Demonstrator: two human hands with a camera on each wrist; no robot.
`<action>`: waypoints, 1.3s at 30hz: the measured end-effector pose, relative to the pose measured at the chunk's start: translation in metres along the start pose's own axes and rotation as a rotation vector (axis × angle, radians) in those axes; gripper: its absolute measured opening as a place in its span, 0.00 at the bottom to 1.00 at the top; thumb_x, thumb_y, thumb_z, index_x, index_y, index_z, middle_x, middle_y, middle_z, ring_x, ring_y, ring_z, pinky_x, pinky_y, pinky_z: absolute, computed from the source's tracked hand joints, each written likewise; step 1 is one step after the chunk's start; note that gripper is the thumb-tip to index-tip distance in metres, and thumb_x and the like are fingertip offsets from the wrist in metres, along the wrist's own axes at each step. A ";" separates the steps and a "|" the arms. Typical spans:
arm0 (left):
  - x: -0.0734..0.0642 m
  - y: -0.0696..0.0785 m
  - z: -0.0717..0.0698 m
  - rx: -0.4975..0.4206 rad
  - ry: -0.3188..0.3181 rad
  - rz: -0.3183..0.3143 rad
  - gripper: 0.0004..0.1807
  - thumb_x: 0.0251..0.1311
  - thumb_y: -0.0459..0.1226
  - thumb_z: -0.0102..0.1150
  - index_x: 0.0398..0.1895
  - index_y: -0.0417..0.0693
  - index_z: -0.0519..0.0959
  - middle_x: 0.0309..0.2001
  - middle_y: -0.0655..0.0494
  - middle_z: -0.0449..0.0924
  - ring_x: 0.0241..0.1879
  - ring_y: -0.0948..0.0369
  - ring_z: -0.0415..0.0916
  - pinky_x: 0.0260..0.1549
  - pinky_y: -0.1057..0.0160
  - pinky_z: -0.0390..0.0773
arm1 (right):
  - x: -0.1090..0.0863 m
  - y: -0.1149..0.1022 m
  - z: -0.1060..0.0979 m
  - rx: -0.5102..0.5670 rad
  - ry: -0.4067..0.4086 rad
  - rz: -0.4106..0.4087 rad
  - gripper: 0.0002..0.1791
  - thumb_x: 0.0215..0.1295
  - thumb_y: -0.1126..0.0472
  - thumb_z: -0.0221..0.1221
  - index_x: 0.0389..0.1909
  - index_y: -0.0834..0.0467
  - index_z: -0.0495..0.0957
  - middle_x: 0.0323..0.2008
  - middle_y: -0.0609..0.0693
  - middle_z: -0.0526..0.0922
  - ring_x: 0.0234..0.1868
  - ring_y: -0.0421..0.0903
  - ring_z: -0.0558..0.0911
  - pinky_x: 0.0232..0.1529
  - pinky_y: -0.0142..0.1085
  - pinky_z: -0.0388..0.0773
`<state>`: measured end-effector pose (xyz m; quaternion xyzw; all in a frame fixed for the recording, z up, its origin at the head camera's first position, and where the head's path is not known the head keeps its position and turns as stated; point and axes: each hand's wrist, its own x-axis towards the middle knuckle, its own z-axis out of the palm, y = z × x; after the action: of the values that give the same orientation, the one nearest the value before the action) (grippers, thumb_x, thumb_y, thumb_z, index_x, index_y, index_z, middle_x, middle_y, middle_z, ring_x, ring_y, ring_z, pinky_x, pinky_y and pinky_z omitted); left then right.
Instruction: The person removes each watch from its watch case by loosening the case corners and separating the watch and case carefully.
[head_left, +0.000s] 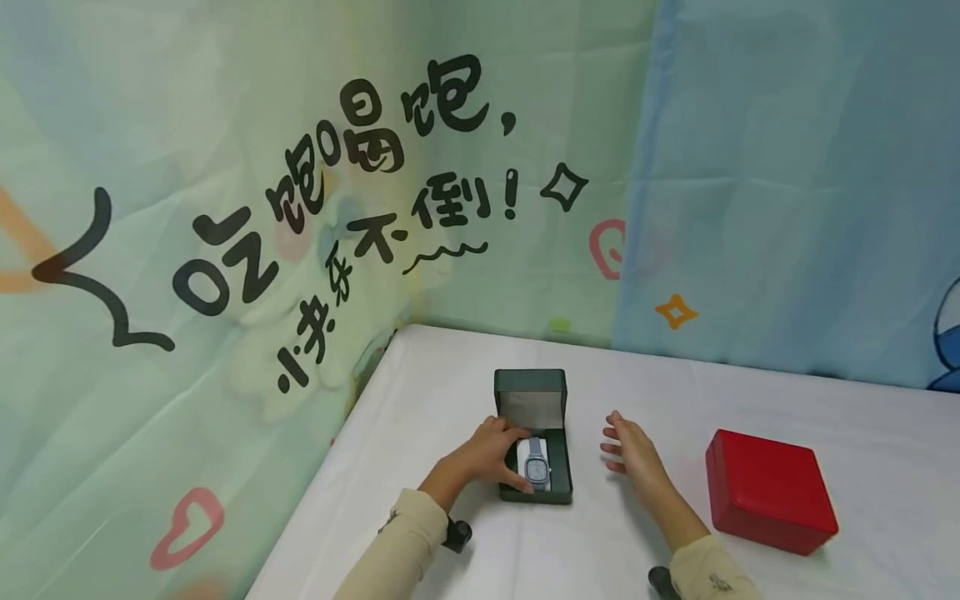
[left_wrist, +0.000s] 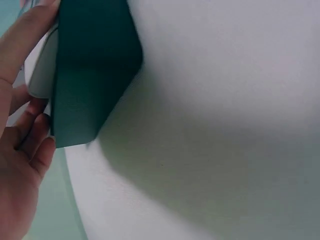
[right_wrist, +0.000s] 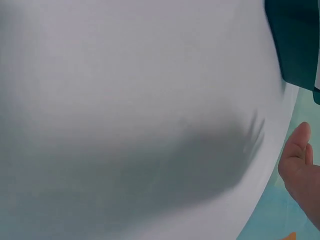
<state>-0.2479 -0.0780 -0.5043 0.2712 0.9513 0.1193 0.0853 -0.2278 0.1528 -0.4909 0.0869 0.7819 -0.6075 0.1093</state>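
A dark green watch box [head_left: 536,497] stands on the white table with its lid [head_left: 531,380] raised. Inside lies a wristwatch [head_left: 536,468] with a square face and grey-blue strap, wrapped on a white cushion [left_wrist: 42,70]. My left hand [head_left: 491,454] reaches in from the left and holds the cushion, thumb at its near end and fingers at the far end. Part of the fingertips is hidden in the left wrist view. To the right of the box, apart from it, my right hand [head_left: 633,454] hovers with relaxed fingers, holding nothing.
A closed red box [head_left: 772,487] sits on the table [head_left: 600,550], right of my right hand. Printed cloth [head_left: 480,292] hangs behind the table and along its left side.
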 end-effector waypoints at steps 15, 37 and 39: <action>-0.017 -0.004 0.011 -0.236 0.271 0.041 0.40 0.38 0.48 0.73 0.59 0.53 0.68 0.53 0.54 0.63 0.44 0.60 0.73 0.44 0.66 0.75 | -0.022 -0.004 0.024 -0.348 -0.196 -0.358 0.38 0.55 0.51 0.62 0.64 0.61 0.59 0.61 0.64 0.63 0.59 0.63 0.67 0.49 0.50 0.73; -0.017 -0.003 0.012 -0.479 0.299 0.054 0.33 0.39 0.40 0.72 0.54 0.44 0.75 0.48 0.49 0.69 0.45 0.55 0.78 0.46 0.64 0.77 | -0.030 0.019 0.032 -0.527 -0.275 -0.509 0.50 0.42 0.55 0.71 0.65 0.67 0.56 0.58 0.67 0.61 0.59 0.64 0.65 0.55 0.57 0.66; -0.016 -0.003 0.012 -0.489 0.295 0.084 0.30 0.41 0.37 0.71 0.52 0.42 0.76 0.47 0.49 0.70 0.45 0.56 0.78 0.45 0.65 0.77 | -0.031 0.019 0.031 -0.539 -0.271 -0.520 0.49 0.43 0.56 0.71 0.64 0.68 0.57 0.59 0.67 0.61 0.60 0.64 0.63 0.57 0.58 0.63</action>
<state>-0.2337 -0.0869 -0.5149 0.2616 0.8844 0.3866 0.0039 -0.1907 0.1274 -0.5072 -0.2268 0.8877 -0.3939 0.0731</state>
